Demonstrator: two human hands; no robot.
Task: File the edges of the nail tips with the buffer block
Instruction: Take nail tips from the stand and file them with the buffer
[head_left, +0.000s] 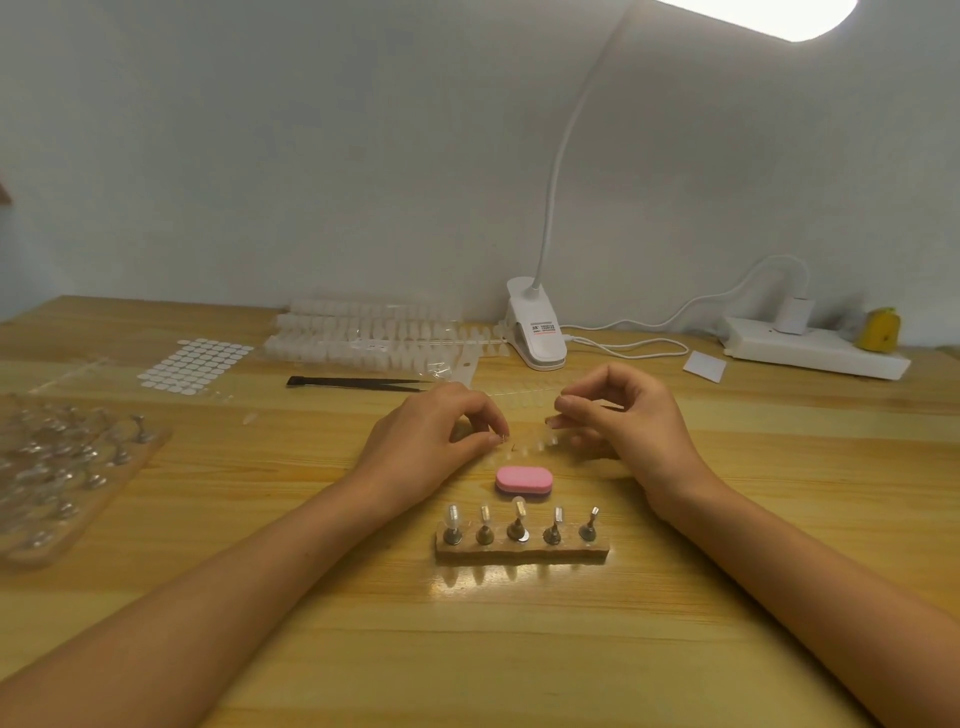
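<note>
one pink buffer block (523, 479) lies flat on the desk (519, 649), untouched, between both hands and just beyond a wooden stand (522, 552) bearing five metal holders. a blurred row of clear nail tips (527, 450) sits just past the block. left hand (441, 441): fingers (480, 411) curled, thumb and forefinger pinched together at the row's left end; what they hold cannot be told. right hand (626, 421): raised, thumb and forefinger pinching a small clear tip (551, 421). black tweezers (358, 383), strips of tips (363, 332) and a clip lamp (535, 332) lie farther back.
</note>
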